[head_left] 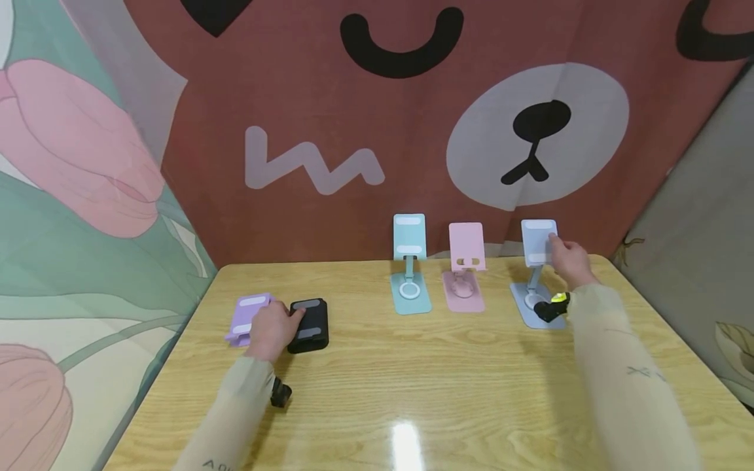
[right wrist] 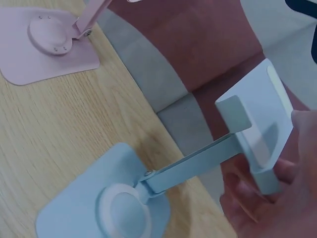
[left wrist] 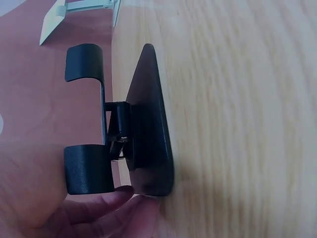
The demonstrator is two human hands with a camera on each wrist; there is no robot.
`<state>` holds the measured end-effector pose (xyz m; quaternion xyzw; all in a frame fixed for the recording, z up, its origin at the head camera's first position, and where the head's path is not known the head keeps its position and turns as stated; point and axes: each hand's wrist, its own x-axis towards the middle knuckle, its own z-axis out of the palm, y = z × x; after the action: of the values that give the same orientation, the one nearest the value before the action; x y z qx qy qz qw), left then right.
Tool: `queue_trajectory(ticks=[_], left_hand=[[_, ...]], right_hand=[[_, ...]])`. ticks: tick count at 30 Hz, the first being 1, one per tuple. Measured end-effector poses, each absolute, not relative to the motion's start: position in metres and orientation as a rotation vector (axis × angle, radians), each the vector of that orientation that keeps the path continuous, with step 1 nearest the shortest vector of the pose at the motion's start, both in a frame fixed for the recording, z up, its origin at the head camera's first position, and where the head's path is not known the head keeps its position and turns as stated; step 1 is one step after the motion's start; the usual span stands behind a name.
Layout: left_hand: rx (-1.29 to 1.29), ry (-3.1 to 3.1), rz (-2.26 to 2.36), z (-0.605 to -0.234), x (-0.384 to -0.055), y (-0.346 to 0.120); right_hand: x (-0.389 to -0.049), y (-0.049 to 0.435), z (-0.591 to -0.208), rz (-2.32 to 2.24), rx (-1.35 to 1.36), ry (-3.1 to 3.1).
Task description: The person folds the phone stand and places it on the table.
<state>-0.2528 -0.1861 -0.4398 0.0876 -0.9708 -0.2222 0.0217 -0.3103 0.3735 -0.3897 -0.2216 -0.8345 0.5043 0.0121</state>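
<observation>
At the back right, my right hand (head_left: 571,261) pinches the right edge of the upper plate of a light blue phone stand (head_left: 538,241). Its base (right wrist: 126,208) is on the table, with the arm raised at a slant; in the right wrist view my fingers (right wrist: 242,198) curl behind the plate. On the left, my left hand (head_left: 272,330) grips the left side of a folded black phone stand (head_left: 310,325), thumb on top. The left wrist view shows fingers (left wrist: 94,210) beside its base plate. A folded purple phone stand (head_left: 247,317) lies just left of that hand.
Toward the back of the wooden table (head_left: 412,373) stand a raised teal phone stand (head_left: 410,297) and a raised pink one (head_left: 465,245). A patterned curtain (head_left: 330,222) hangs right behind the table's rear edge.
</observation>
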Motion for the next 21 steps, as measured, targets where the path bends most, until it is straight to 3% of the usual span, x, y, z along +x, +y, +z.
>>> queue_trajectory(ticks=[7,21], left_hand=[[0.278,-3.016,-0.686,-0.441,-0.252,-0.186],[0.274,-2.991,-0.658,-0.444,-0.252,-0.184]], right_hand=[[-0.320,0.374,-0.403,1.852,-0.669,-2.397],[-0.322,0.366,-0.407,1.843,-0.718,-2.197]])
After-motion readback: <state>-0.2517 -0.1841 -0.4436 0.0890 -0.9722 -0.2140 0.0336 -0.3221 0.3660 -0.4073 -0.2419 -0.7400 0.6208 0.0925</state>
